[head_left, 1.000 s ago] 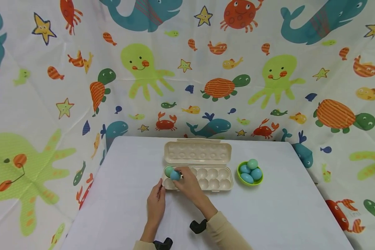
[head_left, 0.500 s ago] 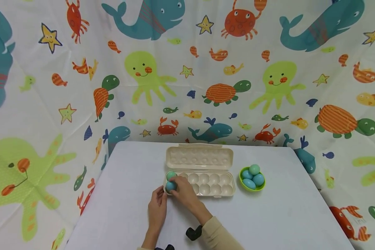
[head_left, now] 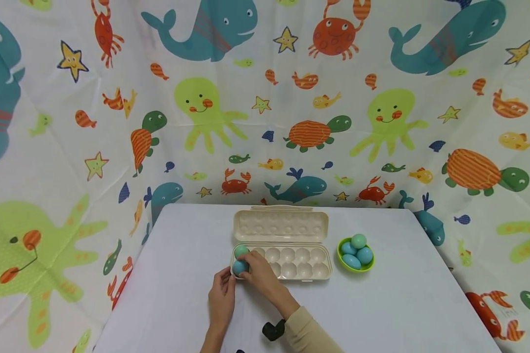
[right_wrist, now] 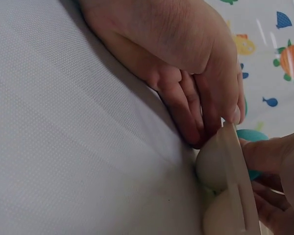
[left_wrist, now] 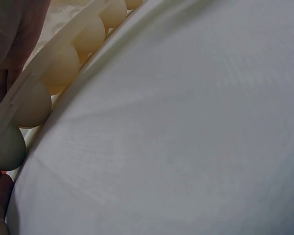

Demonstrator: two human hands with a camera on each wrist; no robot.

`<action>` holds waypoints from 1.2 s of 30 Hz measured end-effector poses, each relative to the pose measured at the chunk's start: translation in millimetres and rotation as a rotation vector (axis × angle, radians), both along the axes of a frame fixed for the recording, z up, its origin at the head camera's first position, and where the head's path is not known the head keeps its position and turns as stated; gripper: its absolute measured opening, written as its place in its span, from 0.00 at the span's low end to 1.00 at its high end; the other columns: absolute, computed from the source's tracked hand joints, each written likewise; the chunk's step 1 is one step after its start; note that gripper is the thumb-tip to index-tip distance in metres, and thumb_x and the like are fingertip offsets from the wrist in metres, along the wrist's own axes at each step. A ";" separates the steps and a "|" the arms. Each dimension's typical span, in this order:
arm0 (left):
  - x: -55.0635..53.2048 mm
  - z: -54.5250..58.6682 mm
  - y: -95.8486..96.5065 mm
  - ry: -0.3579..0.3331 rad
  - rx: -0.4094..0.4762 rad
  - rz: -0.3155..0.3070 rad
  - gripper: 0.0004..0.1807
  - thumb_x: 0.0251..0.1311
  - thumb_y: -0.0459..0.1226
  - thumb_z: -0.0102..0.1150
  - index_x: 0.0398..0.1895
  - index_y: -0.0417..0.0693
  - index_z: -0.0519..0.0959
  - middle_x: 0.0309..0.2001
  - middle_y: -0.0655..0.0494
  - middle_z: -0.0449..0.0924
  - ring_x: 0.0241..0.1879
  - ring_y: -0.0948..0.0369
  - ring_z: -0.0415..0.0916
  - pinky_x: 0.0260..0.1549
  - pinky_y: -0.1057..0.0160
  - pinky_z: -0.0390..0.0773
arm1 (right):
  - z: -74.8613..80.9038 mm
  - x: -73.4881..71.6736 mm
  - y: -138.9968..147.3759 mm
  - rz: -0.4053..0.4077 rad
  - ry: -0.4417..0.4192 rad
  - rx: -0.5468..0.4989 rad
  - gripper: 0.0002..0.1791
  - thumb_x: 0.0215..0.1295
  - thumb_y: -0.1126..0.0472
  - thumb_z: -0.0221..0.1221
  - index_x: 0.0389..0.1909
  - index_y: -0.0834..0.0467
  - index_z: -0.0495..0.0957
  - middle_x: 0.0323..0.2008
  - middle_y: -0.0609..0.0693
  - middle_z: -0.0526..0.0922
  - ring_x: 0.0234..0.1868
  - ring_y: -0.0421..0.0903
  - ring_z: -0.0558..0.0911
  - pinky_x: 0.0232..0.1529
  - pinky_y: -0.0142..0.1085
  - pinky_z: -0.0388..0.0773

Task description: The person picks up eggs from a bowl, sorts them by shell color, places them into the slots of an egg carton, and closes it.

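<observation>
A beige egg carton [head_left: 291, 268] lies open on the white table, its lid folded back. My left hand [head_left: 222, 296] grips its near left corner; in the right wrist view, the left thumb is on the rim and the fingers are below. With thumb and fingers, my right hand [head_left: 262, 274] pinches a blue egg [head_left: 240, 267] seated in the front left cup. Right behind that one, a green egg [head_left: 241, 251] occupies the back left cup. In the right wrist view, the right fingers [right_wrist: 264, 155] partly cover the blue egg [right_wrist: 252, 134].
A lime green bowl [head_left: 357, 269] right of the carton holds several blue eggs and a green egg [head_left: 358, 240] on top. A sea-animal printed curtain [head_left: 265, 113] hangs behind the white table [head_left: 410, 284].
The right hand has lowered the blue egg toward the near left, from above the carton into the front left cup. My left hand has stayed at the corner. The head view has shifted slightly.
</observation>
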State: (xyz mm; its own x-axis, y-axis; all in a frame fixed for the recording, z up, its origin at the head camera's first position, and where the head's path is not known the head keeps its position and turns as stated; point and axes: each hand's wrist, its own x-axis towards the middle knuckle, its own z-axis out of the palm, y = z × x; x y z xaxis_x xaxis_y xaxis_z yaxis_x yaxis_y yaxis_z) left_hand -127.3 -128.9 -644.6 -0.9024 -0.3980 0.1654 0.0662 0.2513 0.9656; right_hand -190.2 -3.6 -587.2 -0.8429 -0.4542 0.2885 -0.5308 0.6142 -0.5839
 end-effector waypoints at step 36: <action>-3.1 -3.8 0.4 -0.019 0.003 0.042 0.16 0.70 0.34 0.57 0.58 0.39 0.76 0.54 0.43 0.83 0.51 0.57 0.83 0.47 0.82 0.79 | 15.1 2.9 27.6 -0.001 0.133 0.052 0.14 0.64 0.64 0.65 0.51 0.59 0.83 0.48 0.51 0.83 0.50 0.49 0.80 0.51 0.38 0.82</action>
